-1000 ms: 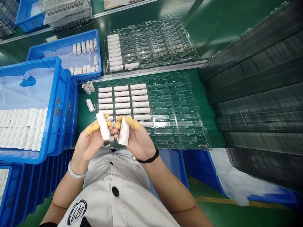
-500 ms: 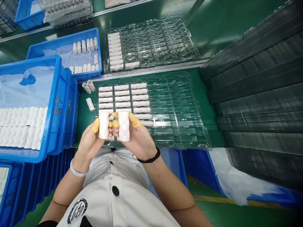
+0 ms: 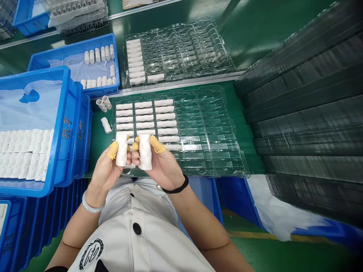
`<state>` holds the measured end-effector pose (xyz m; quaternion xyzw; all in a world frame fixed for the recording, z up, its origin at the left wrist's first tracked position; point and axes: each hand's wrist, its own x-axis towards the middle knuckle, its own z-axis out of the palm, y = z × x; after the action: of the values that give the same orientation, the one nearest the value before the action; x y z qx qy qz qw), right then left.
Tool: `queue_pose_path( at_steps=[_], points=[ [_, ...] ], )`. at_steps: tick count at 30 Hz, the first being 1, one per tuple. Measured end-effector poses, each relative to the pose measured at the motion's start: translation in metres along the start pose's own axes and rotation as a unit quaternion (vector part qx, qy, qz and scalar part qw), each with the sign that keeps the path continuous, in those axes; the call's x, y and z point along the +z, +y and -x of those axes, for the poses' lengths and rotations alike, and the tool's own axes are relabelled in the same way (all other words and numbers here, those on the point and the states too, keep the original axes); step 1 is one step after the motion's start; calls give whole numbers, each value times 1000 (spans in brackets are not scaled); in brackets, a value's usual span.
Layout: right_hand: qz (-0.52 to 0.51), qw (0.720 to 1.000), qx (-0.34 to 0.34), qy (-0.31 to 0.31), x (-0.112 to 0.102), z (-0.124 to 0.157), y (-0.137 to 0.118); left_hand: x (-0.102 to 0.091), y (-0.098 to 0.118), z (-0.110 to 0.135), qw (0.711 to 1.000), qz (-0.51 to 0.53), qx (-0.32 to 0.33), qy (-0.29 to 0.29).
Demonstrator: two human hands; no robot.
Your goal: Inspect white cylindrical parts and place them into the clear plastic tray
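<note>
Over the near tray [image 3: 219, 145], the left hand [image 3: 105, 170] pinches one tube [image 3: 121, 150] and the right hand [image 3: 165, 169] another tube [image 3: 145, 152], side by side, seemingly for inspection, and laying either down there would call for turning it crosswise.

The tubes [image 3: 145, 152] are white, the finger covers [image 3: 157, 144] yellow, the trays [image 3: 195, 126] clear and the table [image 3: 95, 130] green. At left, blue bins [image 3: 58, 158] bear brown lettering [image 3: 66, 127]; at right, a stack [image 3: 309, 124] is near-black. The white shirt [image 3: 170, 241] has black buttons [image 3: 137, 228] and a black emblem [image 3: 91, 255]; the bangle [image 3: 90, 207] is pale, the wristband [image 3: 176, 190] black.
</note>
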<state>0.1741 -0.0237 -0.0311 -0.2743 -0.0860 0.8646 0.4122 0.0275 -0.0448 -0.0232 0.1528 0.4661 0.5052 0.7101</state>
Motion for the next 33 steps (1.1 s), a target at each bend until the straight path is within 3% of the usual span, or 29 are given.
queue_pose_path(
  at_steps=[3,6,10,13,19,23,29,33],
  points=[
    [38,999,-19,-34,-6,0,3,0,-1,0,1000,-13,18,11],
    [39,998,-53,-23,-7,0,3,-1,-2,0,999,-15,24,32],
    [49,998,-30,-20,-3,1,0,-2,-2,-2,999,-8,17,35],
    [53,998,-11,-34,-1,1,-1,0,0,0,999,-29,45,10],
    [61,997,-9,-47,-7,-1,3,4,5,7,984,-98,113,-94],
    [79,995,8,-56,-7,-1,4,4,6,3,985,-88,121,-84],
    [3,1000,3,-14,-3,0,3,-2,6,-1,991,-45,102,-73],
    [24,998,-15,-56,-7,-1,5,-4,4,-1,997,-42,45,-56]
  ],
)
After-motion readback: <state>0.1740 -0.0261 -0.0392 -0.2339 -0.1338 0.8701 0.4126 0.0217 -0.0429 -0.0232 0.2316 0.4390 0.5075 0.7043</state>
